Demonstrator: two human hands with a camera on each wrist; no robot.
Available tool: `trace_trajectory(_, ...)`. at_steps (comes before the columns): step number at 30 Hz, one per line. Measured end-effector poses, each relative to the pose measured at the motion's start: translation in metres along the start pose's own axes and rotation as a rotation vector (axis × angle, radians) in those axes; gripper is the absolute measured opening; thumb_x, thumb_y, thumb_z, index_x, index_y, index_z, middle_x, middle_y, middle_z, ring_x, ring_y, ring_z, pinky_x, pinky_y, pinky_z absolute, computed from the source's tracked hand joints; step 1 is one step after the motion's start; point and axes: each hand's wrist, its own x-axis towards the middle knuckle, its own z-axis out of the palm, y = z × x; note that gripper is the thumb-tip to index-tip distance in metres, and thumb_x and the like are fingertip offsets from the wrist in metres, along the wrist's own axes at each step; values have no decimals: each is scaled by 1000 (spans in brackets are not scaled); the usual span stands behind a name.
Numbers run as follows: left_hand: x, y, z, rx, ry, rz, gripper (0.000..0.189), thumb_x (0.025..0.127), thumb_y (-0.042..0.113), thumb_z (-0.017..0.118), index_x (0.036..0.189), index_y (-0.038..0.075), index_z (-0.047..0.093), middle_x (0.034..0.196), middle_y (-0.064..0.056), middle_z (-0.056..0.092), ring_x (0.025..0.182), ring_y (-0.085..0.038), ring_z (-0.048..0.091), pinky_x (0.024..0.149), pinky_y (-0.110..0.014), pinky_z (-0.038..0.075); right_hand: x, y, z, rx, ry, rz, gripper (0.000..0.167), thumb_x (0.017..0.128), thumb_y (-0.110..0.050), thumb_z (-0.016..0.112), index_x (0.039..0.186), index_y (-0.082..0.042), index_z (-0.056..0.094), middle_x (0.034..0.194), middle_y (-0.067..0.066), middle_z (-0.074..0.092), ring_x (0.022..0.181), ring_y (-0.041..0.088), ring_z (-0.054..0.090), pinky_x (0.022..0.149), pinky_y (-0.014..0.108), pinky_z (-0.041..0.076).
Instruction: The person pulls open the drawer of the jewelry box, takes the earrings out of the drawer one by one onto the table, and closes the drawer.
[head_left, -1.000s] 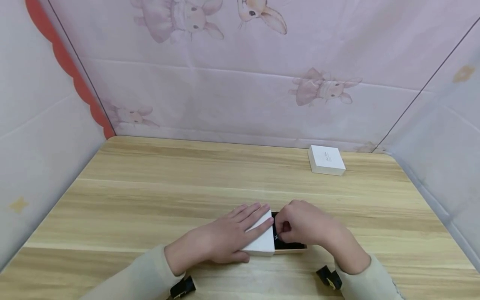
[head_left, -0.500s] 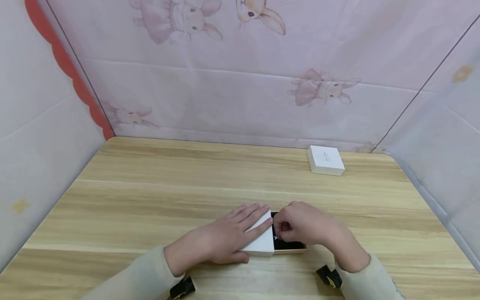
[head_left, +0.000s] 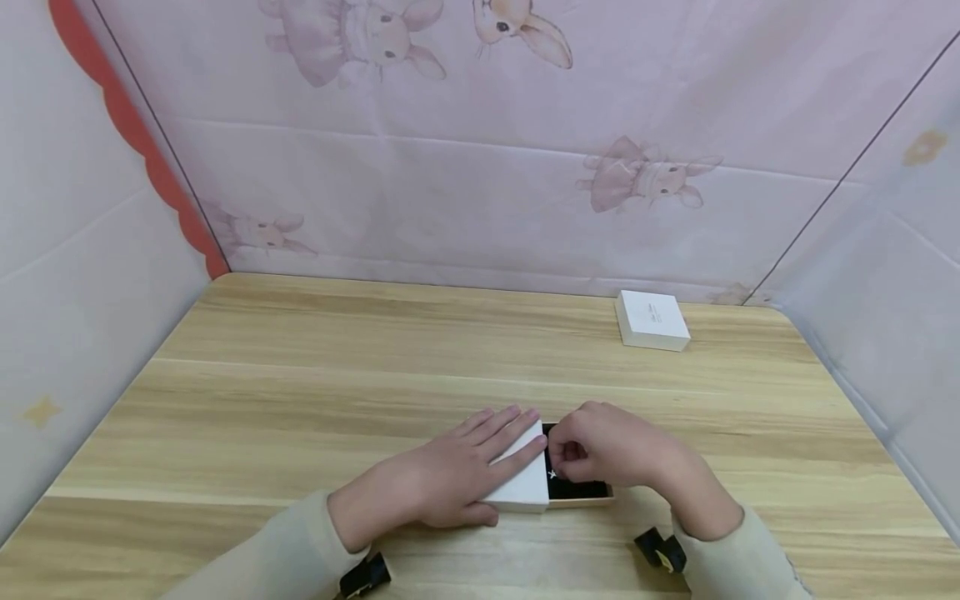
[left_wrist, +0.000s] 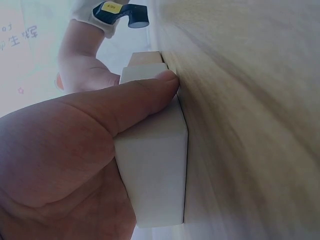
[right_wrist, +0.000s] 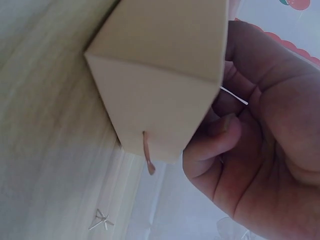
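Lower centre, the drawer (head_left: 581, 503) is only partway out of its cover (head_left: 528, 490). My left hand (head_left: 461, 467) lies there, fingers spread; my right hand (head_left: 618, 446) curls, pinching what, I can't tell.

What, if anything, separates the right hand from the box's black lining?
Nothing visible: the right hand reaches into the box, over the black lining. A small pale piece shows beside the fingers; the white cover is left of them.
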Motion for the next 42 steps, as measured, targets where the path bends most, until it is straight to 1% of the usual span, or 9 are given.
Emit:
trace_trajectory(11, 0, 1, 0, 30, 11, -1, 91, 96, 51, 59, 162, 16, 6, 169, -12, -2, 155, -28, 3, 125, -44, 15, -1, -1, 0, 21, -15, 11, 26, 81, -1, 66, 73, -25, 63, 64, -18, 53, 57, -3, 47, 54, 18, 46)
trace_trajectory(17, 0, 0, 0, 20, 11, -1, 91, 96, 50, 59, 162, 16, 6, 169, -12, -2, 155, -28, 3, 125, -44, 15, -2, -2, -2, 41, -21, 10, 25, 83, -2, 66, 74, -25, 64, 65, -18, 55, 57, -3, 48, 54, 18, 47)
trace_trajectory(23, 0, 0, 0, 13, 12, 0, 91, 97, 50, 59, 162, 16, 5, 169, -12, -3, 155, -28, 1, 125, -44, 15, -4, -1, -5, 39, -11, 5, 24, 84, -4, 67, 73, -25, 62, 64, -18, 52, 57, -3, 47, 53, 18, 45)
trace_trajectory(29, 0, 0, 0, 22, 20, 6, 91, 96, 50, 59, 162, 16, 6, 168, -13, -2, 155, -29, 2, 125, -44, 16, -7, 1, -8, 36, -7, 21, 25, 84, -6, 68, 71, -26, 61, 63, -18, 52, 56, -3, 47, 53, 19, 45)
trace_trajectory(36, 0, 0, -1, 16, 7, 7, 91, 97, 50, 59, 162, 16, 4, 168, -12, -4, 155, -28, 1, 125, -44, 15, -12, 3, -12, 40, -5, 38, 26, 84, -5, 67, 71, -26, 61, 64, -18, 53, 56, -2, 48, 53, 19, 47)
trace_trajectory(42, 0, 0, -1, 9, 2, 6, 91, 97, 49, 58, 162, 16, 4, 168, -12, -5, 155, -28, 0, 125, -45, 15, -16, 4, -17, 42, -9, 79, 25, 85, -7, 68, 72, -26, 62, 64, -17, 54, 57, -1, 48, 55, 20, 47)
